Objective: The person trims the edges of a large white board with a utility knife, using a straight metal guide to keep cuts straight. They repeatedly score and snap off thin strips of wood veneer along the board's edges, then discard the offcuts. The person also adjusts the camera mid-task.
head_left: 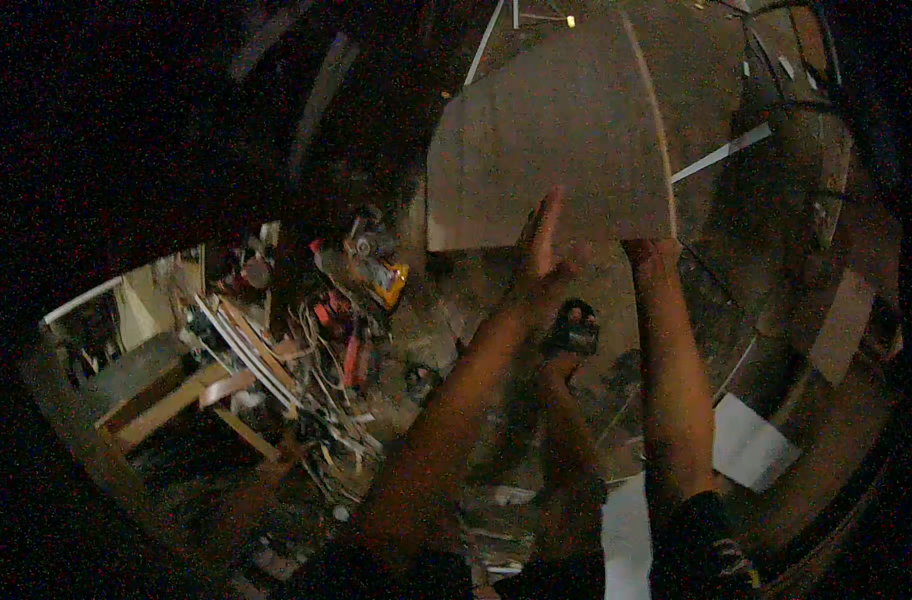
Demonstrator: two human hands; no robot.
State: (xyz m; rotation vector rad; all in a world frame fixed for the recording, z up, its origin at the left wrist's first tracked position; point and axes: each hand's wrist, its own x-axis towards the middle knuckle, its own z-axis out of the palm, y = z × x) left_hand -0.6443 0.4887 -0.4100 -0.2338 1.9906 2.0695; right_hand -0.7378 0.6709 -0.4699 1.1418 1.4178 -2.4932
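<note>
A large flat brown board (556,150) stretches away in front of me, with a paler edge along its right side. My right hand (654,252) grips its near right corner, the fingers partly hidden by the board. At the near edge, left of that corner, my left hand (546,245) is open, its fingers stretched out and pointing away from me. The dim light hides whether the left palm presses on the board.
My foot in a dark sandal (577,325) is on the floor below the board. Power tools with a yellow part (388,285), cables and strips (241,350) clutter the left. White sheets (751,440) lie at the right; a pale strip (726,152) lies beyond the board's right edge.
</note>
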